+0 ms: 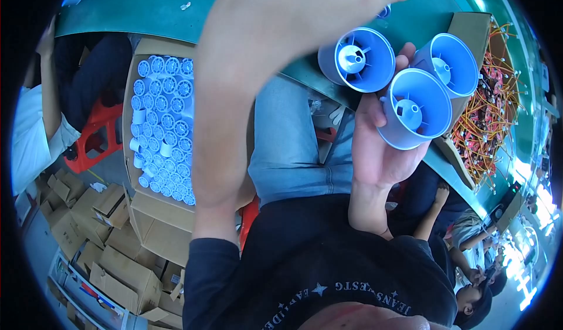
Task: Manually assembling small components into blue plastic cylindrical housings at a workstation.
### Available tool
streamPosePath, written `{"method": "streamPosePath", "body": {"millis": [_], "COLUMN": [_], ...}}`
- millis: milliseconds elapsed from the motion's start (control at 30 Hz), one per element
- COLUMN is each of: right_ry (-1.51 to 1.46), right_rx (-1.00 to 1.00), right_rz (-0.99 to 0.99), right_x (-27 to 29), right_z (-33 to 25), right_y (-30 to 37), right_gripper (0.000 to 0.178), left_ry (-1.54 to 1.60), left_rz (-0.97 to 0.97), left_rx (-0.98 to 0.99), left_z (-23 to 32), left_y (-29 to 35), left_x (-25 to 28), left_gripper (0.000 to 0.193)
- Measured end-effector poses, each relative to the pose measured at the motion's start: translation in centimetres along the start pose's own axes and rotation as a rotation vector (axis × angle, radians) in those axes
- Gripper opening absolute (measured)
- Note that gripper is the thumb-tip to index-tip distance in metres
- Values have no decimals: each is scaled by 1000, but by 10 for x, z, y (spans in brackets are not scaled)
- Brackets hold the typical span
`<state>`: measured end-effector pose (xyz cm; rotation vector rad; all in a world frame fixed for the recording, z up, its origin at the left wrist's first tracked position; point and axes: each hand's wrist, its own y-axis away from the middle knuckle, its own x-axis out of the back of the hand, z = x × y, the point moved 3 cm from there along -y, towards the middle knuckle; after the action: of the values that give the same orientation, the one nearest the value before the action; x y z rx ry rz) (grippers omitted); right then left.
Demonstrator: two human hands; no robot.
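Observation:
My right hand is palm up, closed on a pale blue plastic cup-shaped housing with a hub and ribs inside; the thumb presses its side. A second housing sits against it on the right. A third housing is at the left, beside the fingertips. I cannot tell whether the hand also carries these two. My left hand, blurred, stretches across the top over the table. One finger points right; the others are hidden or cut off. Under it shows the edge of a small bluish part.
A carton left of my legs holds rows of pale round plastic parts. At the right, another carton is full of red parts with orange wires. Cardboard boxes, a red stool and other people surround me.

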<state>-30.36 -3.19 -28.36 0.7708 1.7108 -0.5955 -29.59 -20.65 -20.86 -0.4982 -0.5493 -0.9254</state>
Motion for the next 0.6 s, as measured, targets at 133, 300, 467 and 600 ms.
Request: {"method": "streamPosePath", "body": {"millis": [133,300,467,600], "right_ry": [-14,-66,-5,100], "right_rx": [48,-27,-56,-37], "right_rz": [28,151,87,38], "right_x": [-5,-1,9,16], "right_z": [-5,-17,-28,-27], "right_y": [3,2,5,15], "right_gripper": [62,55,54,55], "left_ry": [-10,82,279,271], "left_rz": [-353,-84,100,249], "left_rx": [99,-293,-345,-313], "left_z": [22,-15,-24,-19], "left_y": [-26,-12,8,55], "left_x": [12,1,-9,14], "left_gripper": [46,49,60,52]}}
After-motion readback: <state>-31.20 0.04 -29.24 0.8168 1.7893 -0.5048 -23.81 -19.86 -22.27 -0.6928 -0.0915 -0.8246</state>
